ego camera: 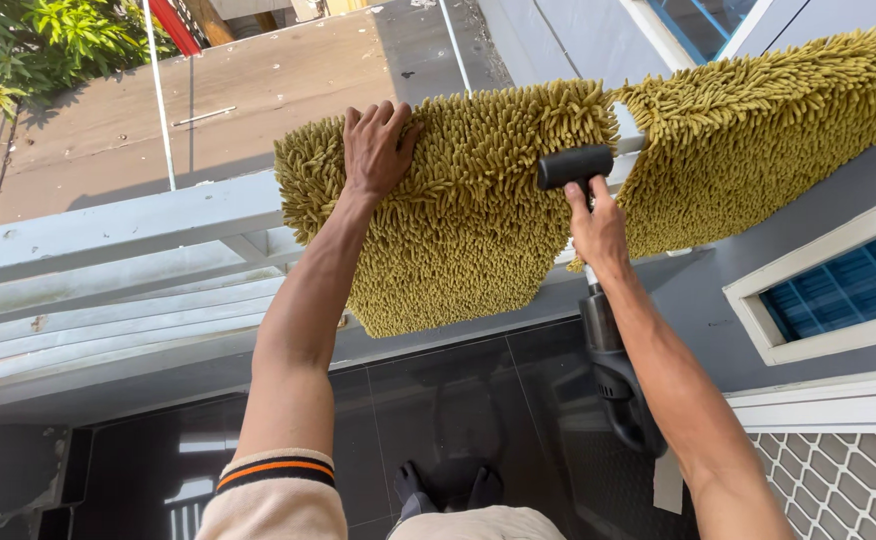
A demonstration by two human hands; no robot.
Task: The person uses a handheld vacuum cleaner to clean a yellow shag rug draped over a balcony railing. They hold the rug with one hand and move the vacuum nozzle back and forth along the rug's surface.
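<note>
While two shaggy olive-green mats (458,210) hang over the white railing (108,225), my left hand (376,150) lies open on one and my right hand (596,225) clamps a black-headed handheld vacuum (576,165) above dark floor tiles (438,400).

bright daylight, hard shadows, sharp focus, glossy floor reflections, wide-angle bending at edges

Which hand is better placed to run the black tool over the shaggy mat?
Probably the right hand: it grips the black tool, whose head lies against the yellow-green shaggy mat. The left hand lies flat on the mat's top edge, over the rail.
</note>
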